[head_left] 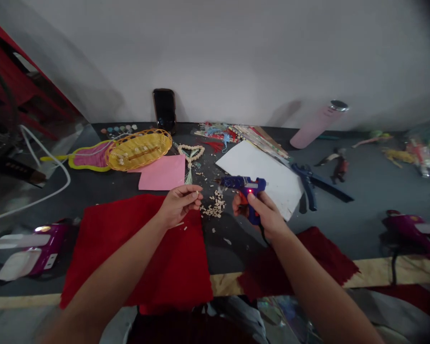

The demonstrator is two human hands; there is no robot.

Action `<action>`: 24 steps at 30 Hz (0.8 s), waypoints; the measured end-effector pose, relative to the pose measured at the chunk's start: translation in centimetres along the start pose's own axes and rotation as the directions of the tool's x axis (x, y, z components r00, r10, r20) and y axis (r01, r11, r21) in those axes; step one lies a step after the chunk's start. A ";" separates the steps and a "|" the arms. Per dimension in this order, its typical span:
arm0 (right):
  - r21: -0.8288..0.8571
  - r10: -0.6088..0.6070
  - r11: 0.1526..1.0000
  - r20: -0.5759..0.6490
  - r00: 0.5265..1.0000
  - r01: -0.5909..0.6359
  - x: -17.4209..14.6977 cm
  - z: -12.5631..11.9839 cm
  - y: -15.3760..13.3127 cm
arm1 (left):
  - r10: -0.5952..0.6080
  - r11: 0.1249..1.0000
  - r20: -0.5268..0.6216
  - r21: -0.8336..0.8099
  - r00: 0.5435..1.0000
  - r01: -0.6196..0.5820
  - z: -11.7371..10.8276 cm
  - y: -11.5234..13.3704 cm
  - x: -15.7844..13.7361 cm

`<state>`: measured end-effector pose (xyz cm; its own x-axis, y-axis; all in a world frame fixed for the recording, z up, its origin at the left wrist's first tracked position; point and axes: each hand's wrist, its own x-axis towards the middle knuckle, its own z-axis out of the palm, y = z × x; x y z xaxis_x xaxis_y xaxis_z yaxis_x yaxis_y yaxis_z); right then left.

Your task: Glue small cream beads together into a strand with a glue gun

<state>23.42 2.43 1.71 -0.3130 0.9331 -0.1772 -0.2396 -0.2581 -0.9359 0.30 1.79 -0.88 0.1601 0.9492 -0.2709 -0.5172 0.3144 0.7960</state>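
Note:
My right hand (pixel 261 208) is wrapped round a blue hot glue gun (pixel 238 182) with a lit red light; its nozzle points left. The fingers of my left hand (pixel 182 203) are pinched together on a small pale piece (pixel 197 192), mostly hidden by the fingertips. Between my hands lies a loose pile of small pale wooden bits (pixel 214 205). Just beyond my left hand rests a heart-shaped ornament (pixel 191 153) with a pale tassel. A red cloth (pixel 129 248) lies under my left forearm.
Pink paper (pixel 163 173) and a yellow woven basket (pixel 139 150) are at the left. White paper (pixel 260 169), dark-handled pliers (pixel 308 188) and a pink bottle (pixel 317 125) stand or lie to the right. A phone (pixel 165 109) leans on the wall. Purple plugged power sockets (pixel 45 246) sit front left.

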 end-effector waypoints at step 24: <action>-0.042 0.037 0.999 0.147 0.988 -0.031 -0.2 0.2 1.6 | -0.040 0.999 0.003 0.037 0.999 0.040 0.0 -0.6 1.2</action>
<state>22.94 1.76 0.27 -0.4535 0.8758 -0.1652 -0.1906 -0.2763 -0.9420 0.75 2.73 -1.69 0.1831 0.9360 -0.3007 -0.4786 0.3521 0.8044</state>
